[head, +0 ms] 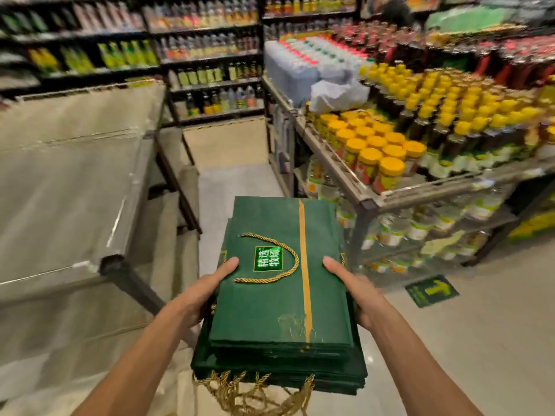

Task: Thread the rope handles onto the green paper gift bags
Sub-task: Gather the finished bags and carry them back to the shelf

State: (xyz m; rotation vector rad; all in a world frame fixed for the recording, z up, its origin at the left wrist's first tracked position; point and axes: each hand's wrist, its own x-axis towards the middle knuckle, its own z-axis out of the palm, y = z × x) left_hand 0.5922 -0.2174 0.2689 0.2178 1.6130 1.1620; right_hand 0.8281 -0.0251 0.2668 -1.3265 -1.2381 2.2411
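Shop aisle, 6 o'clock: left hand [204, 295] and right hand [360, 295] grip the bag stack [279, 372] at its 9 and 3 o'clock edges, thumbs on top; tilt could slide the top bags [264, 310] off

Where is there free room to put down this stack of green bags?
For the stack of green bags, the covered table on the left has a bare top, between its dark near corner and the bottle shelves behind. The wire rack on the right is crowded with yellow-lidded jars.
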